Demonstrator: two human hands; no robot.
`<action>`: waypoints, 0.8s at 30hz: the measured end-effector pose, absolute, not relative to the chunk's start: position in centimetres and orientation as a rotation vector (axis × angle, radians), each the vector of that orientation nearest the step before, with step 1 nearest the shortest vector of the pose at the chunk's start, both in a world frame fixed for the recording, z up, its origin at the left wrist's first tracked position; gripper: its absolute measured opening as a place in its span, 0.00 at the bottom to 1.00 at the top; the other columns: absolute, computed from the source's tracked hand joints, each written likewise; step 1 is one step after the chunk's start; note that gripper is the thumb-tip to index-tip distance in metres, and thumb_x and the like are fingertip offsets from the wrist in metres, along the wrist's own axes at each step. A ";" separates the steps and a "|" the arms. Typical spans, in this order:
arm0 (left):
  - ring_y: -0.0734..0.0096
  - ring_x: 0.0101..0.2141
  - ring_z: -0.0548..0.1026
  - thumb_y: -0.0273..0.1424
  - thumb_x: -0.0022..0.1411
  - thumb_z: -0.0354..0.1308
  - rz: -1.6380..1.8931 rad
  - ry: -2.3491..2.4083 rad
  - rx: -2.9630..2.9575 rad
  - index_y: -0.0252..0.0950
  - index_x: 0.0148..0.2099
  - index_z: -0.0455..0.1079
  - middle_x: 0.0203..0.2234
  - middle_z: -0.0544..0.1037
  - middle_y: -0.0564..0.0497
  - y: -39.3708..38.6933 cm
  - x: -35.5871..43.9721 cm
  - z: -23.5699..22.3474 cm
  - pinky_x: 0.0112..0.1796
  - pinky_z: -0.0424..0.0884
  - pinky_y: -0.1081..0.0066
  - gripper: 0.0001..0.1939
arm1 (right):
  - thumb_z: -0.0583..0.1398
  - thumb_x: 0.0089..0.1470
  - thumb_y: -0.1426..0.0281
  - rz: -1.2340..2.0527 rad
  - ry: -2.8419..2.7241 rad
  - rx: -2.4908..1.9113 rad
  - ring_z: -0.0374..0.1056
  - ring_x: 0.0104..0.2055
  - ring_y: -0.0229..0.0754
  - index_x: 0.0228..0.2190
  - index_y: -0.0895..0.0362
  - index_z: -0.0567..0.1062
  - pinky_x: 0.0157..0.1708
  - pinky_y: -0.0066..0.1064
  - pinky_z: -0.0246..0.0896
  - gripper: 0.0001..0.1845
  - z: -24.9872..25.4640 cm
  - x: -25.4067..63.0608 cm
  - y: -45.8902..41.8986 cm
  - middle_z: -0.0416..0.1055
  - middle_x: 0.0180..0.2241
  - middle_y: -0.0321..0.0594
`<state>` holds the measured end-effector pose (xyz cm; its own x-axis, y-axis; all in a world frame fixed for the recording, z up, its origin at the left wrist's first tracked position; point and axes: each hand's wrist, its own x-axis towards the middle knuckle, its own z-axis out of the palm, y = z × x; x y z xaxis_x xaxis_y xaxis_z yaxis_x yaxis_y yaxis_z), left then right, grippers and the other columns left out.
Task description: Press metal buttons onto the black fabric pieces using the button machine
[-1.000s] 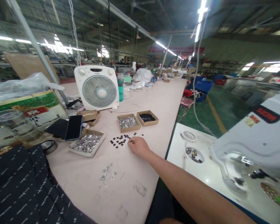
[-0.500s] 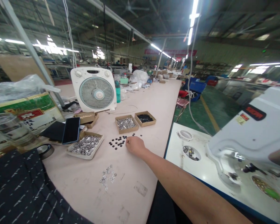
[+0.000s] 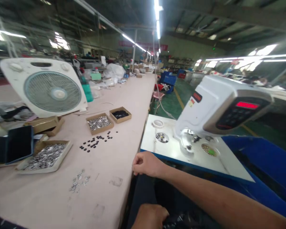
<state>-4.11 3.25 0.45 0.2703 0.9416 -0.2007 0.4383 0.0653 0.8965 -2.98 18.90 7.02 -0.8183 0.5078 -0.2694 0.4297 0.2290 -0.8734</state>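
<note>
My right hand [image 3: 146, 164] hovers at the near edge of the pink table [image 3: 124, 149], by the corner of the white machine base [image 3: 171, 152]. Its fingers are curled into a pinch, and what they hold is hidden. My left hand [image 3: 149, 218] lies low at the bottom edge on dark fabric [image 3: 181, 219]. Only its back shows. Loose black buttons [image 3: 95, 141] lie scattered on the table, well left of my right hand. Behind them stand a small box of silver rings [image 3: 99, 122] and a small box of black parts [image 3: 120, 114].
A white press machine [image 3: 219, 105] with a red display stands at the right. A tape roll [image 3: 158, 123] and a small dish [image 3: 161, 137] lie on its base. At the left are a tray of silver rings [image 3: 44, 156], a phone [image 3: 19, 143] and a fan [image 3: 51, 87]. A few silver rings [image 3: 79, 183] lie loose.
My right hand has left the black buttons and drawn back to the table's near edge, fingers closed. The view has swung right toward the machine. My left hand has come into view.
</note>
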 end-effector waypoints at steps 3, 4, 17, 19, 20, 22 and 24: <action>0.70 0.28 0.72 0.24 0.48 0.62 0.596 1.382 1.678 0.36 0.28 0.67 0.26 0.75 0.53 2.3 -3.2 0.4 0.29 0.59 0.71 0.07 | 0.66 0.44 0.72 1.903 -2.090 -1.052 0.72 0.25 0.37 0.29 0.57 0.74 0.26 0.25 0.64 0.07 5.7 5.8 17.1 0.77 0.23 0.35; 0.69 0.28 0.72 0.23 0.49 0.60 0.615 1.388 1.766 0.36 0.29 0.67 0.26 0.75 0.53 1.9 -2.9 0.5 0.29 0.58 0.71 0.05 | 0.67 0.43 0.71 1.931 -2.014 -1.087 0.72 0.25 0.37 0.30 0.57 0.74 0.27 0.26 0.65 0.09 5.2 8.2 16.2 0.77 0.23 0.34; 0.65 0.26 0.64 0.20 0.66 0.45 0.763 1.381 2.617 0.32 0.42 0.70 0.25 0.70 0.51 -2.8 1.1 4.1 0.29 0.55 0.63 0.12 | 0.66 0.48 0.75 1.965 -1.784 -1.224 0.75 0.26 0.35 0.36 0.56 0.77 0.24 0.22 0.64 0.10 4.8 19.9 6.7 0.79 0.33 0.36; 0.66 0.26 0.64 0.21 0.69 0.44 0.779 1.378 2.629 0.31 0.43 0.71 0.25 0.70 0.51 -2.9 1.2 4.6 0.30 0.55 0.64 0.13 | 0.66 0.49 0.76 1.945 -1.819 -1.190 0.76 0.27 0.35 0.37 0.55 0.78 0.24 0.22 0.64 0.11 4.9 20.2 6.4 0.80 0.33 0.35; 0.66 0.26 0.64 0.21 0.70 0.44 0.782 1.371 2.634 0.30 0.44 0.71 0.25 0.70 0.51 -3.0 1.2 4.8 0.30 0.55 0.64 0.13 | 0.66 0.49 0.76 1.945 -1.825 -1.177 0.76 0.27 0.35 0.37 0.55 0.79 0.23 0.22 0.64 0.11 4.9 20.3 6.4 0.80 0.33 0.35; 0.66 0.27 0.65 0.22 0.71 0.44 0.785 1.356 2.633 0.29 0.45 0.72 0.25 0.71 0.50 -3.2 1.2 5.1 0.30 0.56 0.64 0.14 | 0.66 0.50 0.76 1.963 -1.805 -1.156 0.76 0.26 0.35 0.37 0.55 0.79 0.23 0.21 0.64 0.11 4.9 20.5 6.2 0.80 0.32 0.34; 0.66 0.27 0.65 0.22 0.71 0.45 0.788 1.349 2.624 0.28 0.47 0.72 0.26 0.72 0.49 -3.4 1.2 5.3 0.30 0.57 0.64 0.13 | 0.65 0.51 0.76 1.990 -1.760 -1.137 0.76 0.26 0.36 0.37 0.55 0.79 0.23 0.22 0.65 0.10 4.9 20.6 6.0 0.80 0.32 0.34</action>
<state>1.17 -3.43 5.27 0.4776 0.7802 0.4041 0.7350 -0.6067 0.3027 20.63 6.02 4.90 -0.6634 0.6437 -0.3815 0.3000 -0.2383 -0.9237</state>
